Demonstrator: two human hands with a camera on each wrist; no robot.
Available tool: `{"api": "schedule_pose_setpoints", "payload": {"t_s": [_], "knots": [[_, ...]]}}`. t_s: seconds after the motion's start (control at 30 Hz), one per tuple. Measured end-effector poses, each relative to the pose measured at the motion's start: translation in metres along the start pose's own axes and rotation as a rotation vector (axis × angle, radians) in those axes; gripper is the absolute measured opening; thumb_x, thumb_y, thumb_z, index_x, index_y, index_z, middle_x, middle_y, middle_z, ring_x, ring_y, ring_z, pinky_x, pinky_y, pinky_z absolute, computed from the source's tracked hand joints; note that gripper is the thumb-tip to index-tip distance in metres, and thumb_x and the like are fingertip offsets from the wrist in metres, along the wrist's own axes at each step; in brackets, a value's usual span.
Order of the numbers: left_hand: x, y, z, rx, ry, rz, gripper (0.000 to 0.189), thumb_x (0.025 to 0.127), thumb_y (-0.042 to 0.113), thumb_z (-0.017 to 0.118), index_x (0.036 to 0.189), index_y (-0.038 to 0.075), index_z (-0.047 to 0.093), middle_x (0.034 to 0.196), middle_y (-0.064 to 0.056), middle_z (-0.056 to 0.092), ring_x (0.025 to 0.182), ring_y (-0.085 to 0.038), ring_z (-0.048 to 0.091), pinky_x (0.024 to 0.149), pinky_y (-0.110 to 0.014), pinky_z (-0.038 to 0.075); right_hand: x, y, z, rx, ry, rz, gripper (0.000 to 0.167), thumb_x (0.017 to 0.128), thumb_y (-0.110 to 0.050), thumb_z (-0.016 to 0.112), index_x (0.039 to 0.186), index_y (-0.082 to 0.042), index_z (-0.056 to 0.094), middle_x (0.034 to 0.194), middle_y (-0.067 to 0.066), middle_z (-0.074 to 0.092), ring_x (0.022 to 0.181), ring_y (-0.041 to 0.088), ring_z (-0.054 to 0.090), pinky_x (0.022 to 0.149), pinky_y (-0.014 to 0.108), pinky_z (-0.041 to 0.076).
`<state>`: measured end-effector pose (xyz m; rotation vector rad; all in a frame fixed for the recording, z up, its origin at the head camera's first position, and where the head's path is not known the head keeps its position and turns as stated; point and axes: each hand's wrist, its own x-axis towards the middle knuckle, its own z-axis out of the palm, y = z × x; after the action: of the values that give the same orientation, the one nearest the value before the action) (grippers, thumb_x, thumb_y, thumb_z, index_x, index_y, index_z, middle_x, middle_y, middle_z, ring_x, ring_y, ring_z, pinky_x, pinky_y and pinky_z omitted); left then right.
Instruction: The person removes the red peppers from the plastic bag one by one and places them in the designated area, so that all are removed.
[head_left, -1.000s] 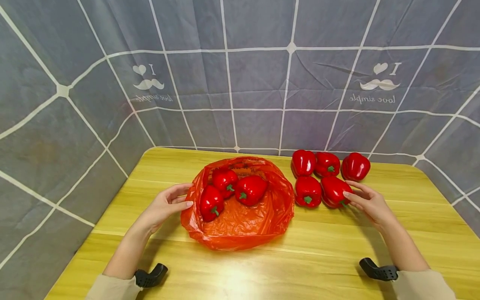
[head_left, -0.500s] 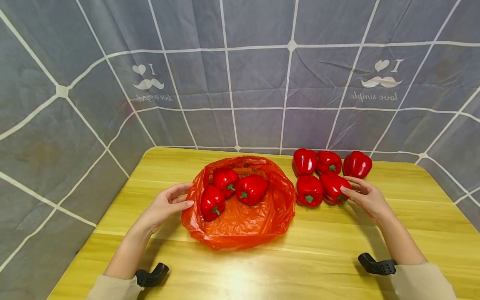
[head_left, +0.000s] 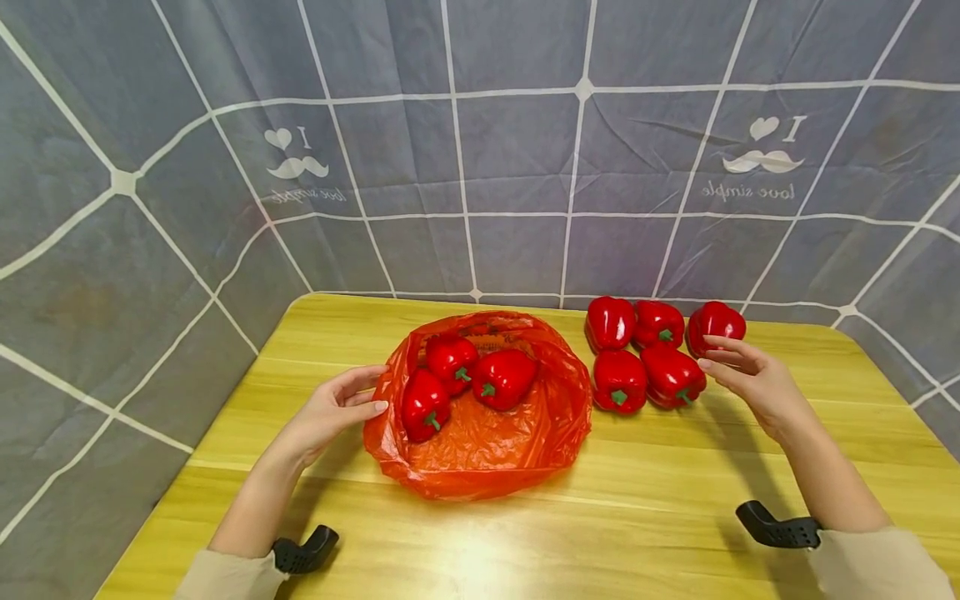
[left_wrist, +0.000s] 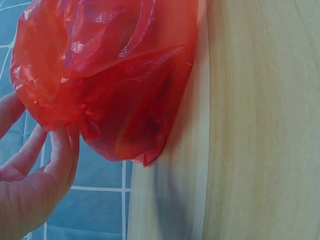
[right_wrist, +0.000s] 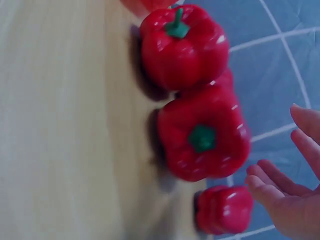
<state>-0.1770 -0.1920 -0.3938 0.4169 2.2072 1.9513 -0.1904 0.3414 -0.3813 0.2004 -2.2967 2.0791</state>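
Observation:
My left hand (head_left: 333, 412) touches the left side of an open red plastic bag (head_left: 480, 487) with its fingertips. In the left wrist view, its fingers (left_wrist: 61, 155) rest against the thin outer wall of the bag. Inside lie three red bell peppers, one of them (head_left: 504, 380) on the right of the group. My right hand (head_left: 765, 387) hovers with loosely bent fingers just right of a red bell pepper (head_left: 673, 377), holding nothing. In the right wrist view, a gap separates the fingers from the nearest bell pepper (right_wrist: 202, 137).
Several red bell peppers stand grouped right of the bag, including a front-left pepper (head_left: 619, 382) and a back-right pepper (head_left: 715, 325). They sit on a wooden table (head_left: 570, 550). A grey checked cloth (head_left: 517, 158) hangs behind the table's far edge.
My right hand has let go of the front-right bell pepper and moved up and to the right of it. That pepper has shifted slightly. My left hand stays at the bag.

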Motion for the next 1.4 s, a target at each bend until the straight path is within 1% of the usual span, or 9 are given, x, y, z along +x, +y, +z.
{"api": "schedule_pose_setpoints", "payload": {"t_s": [0.13, 0.3, 0.5, 0.53, 0.7, 0.8, 0.93, 1.13, 1.4], "knots": [[0.000, 0.002, 0.000, -0.003, -0.006, 0.002, 0.054, 0.086, -0.001, 0.062, 0.133, -0.013, 0.037, 0.129, -0.028, 0.045, 0.099, -0.008, 0.060, 0.083, -0.023, 0.049, 0.002, -0.017, 0.007, -0.047, -0.016, -0.022, 0.035, 0.091, -0.004, 0.058, 0.118, -0.026, 0.060, 0.101, -0.015, 0.063, 0.092, -0.004, 0.058, 0.076, 0.009, 0.046], [0.000, 0.002, 0.000, -0.010, -0.011, 0.001, 0.054, 0.086, -0.002, 0.062, 0.133, -0.014, 0.037, 0.127, -0.027, 0.046, 0.099, -0.009, 0.060, 0.084, -0.023, 0.049, 0.006, -0.035, 0.023, -0.065, -0.076, -0.034, 0.035, 0.090, -0.007, 0.059, 0.122, -0.020, 0.057, 0.106, -0.011, 0.062, 0.096, 0.000, 0.058, 0.079, 0.010, 0.045], [0.000, 0.003, 0.001, -0.017, -0.010, -0.007, 0.054, 0.086, -0.002, 0.062, 0.132, -0.014, 0.037, 0.126, -0.024, 0.048, 0.099, -0.010, 0.060, 0.084, -0.023, 0.049, 0.009, -0.052, 0.046, -0.214, -0.156, -0.003, 0.040, 0.092, -0.017, 0.058, 0.131, -0.019, 0.050, 0.112, -0.011, 0.058, 0.101, 0.005, 0.057, 0.083, 0.018, 0.048], [0.000, 0.003, 0.001, -0.017, -0.009, -0.010, 0.054, 0.086, -0.002, 0.062, 0.132, -0.013, 0.037, 0.126, -0.023, 0.048, 0.099, -0.010, 0.060, 0.084, -0.023, 0.049, 0.010, -0.053, 0.050, -0.233, -0.167, 0.006, 0.041, 0.093, -0.018, 0.059, 0.133, -0.019, 0.049, 0.113, -0.010, 0.057, 0.101, 0.006, 0.057, 0.083, 0.020, 0.048], [-0.001, 0.004, 0.002, -0.010, -0.003, -0.019, 0.055, 0.085, -0.001, 0.063, 0.132, -0.013, 0.038, 0.127, -0.025, 0.047, 0.099, -0.010, 0.060, 0.084, -0.023, 0.049, 0.013, -0.061, 0.074, -0.268, -0.204, 0.036, 0.048, 0.091, -0.022, 0.061, 0.135, -0.010, 0.047, 0.124, 0.012, 0.053, 0.101, 0.010, 0.057, 0.086, 0.030, 0.049], [-0.002, 0.004, 0.002, -0.012, -0.007, -0.020, 0.055, 0.086, -0.001, 0.063, 0.133, -0.013, 0.037, 0.128, -0.027, 0.046, 0.099, -0.010, 0.060, 0.084, -0.023, 0.049, 0.016, -0.064, 0.090, -0.258, -0.234, 0.032, 0.051, 0.089, -0.020, 0.064, 0.134, -0.003, 0.046, 0.127, 0.022, 0.051, 0.102, 0.012, 0.058, 0.088, 0.038, 0.049], [-0.002, 0.005, 0.002, -0.014, -0.009, -0.022, 0.054, 0.086, -0.001, 0.063, 0.133, -0.013, 0.038, 0.128, -0.028, 0.045, 0.099, -0.010, 0.060, 0.084, -0.023, 0.049, 0.019, -0.064, 0.110, -0.213, -0.294, 0.025, 0.052, 0.088, -0.014, 0.064, 0.134, 0.002, 0.044, 0.125, 0.025, 0.052, 0.105, 0.017, 0.058, 0.090, 0.046, 0.046], [-0.001, 0.006, 0.002, -0.012, -0.007, -0.025, 0.054, 0.086, -0.002, 0.062, 0.133, -0.013, 0.037, 0.129, -0.029, 0.044, 0.099, -0.009, 0.060, 0.085, -0.023, 0.049, 0.026, -0.059, 0.136, -0.171, -0.353, 0.073, 0.053, 0.087, -0.014, 0.065, 0.134, 0.001, 0.046, 0.122, 0.027, 0.053, 0.107, 0.029, 0.057, 0.091, 0.045, 0.046], [-0.001, 0.009, 0.003, -0.010, -0.001, -0.032, 0.055, 0.086, -0.001, 0.062, 0.133, -0.013, 0.037, 0.129, -0.029, 0.045, 0.099, -0.009, 0.060, 0.084, -0.023, 0.049, 0.030, -0.042, 0.166, -0.124, -0.417, 0.113, 0.053, 0.086, -0.012, 0.067, 0.132, 0.004, 0.047, 0.118, 0.027, 0.056, 0.103, 0.025, 0.058, 0.093, 0.044, 0.045]]}}
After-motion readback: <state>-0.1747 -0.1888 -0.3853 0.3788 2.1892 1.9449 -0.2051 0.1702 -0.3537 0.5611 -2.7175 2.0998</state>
